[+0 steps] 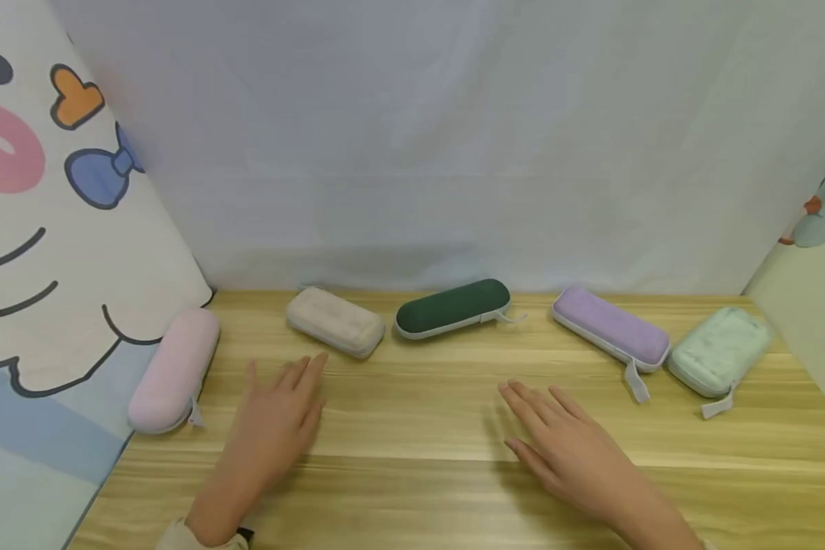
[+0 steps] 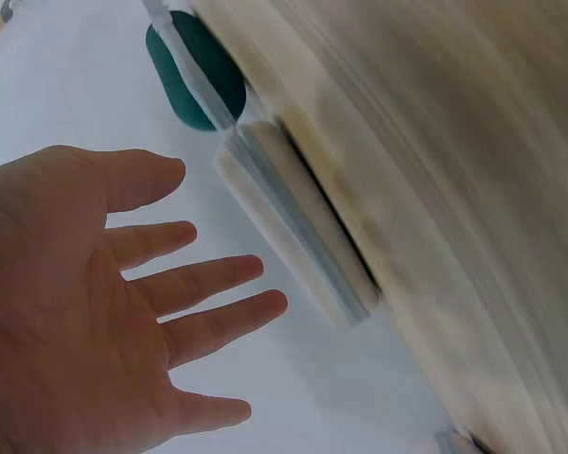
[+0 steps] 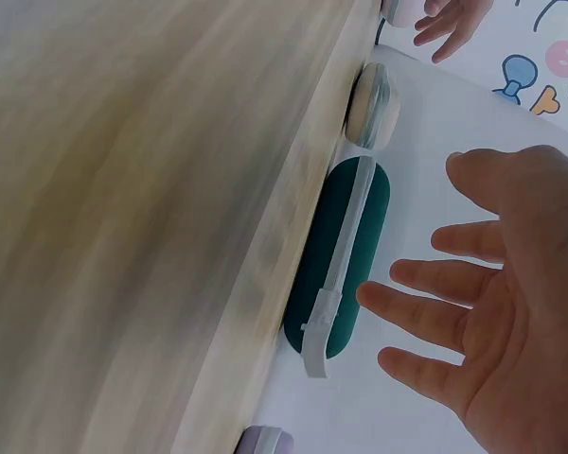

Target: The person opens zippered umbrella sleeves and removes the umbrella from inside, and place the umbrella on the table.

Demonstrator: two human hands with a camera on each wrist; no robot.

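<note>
My left hand (image 1: 275,428) hovers over the left half of the table with spread fingers, holding nothing. It is nearest to a beige zippered case (image 1: 335,321), which lies just beyond its fingertips. To its left a pink case (image 1: 175,372) lies lengthwise. My right hand (image 1: 569,449), also with straight fingers and nothing in it, is over the table right of centre. Beyond it lie a dark green long case (image 1: 454,308) and a purple case (image 1: 612,328) with a light pull tab. Both palms show bare in the left wrist and right wrist views.
A pale green case (image 1: 719,351) with a pull tab lies at the far right, close beside the purple one. Behind the wooden table (image 1: 412,496) hangs a plain pale cloth (image 1: 454,137). A cartoon-printed cloth (image 1: 62,305) borders the left side.
</note>
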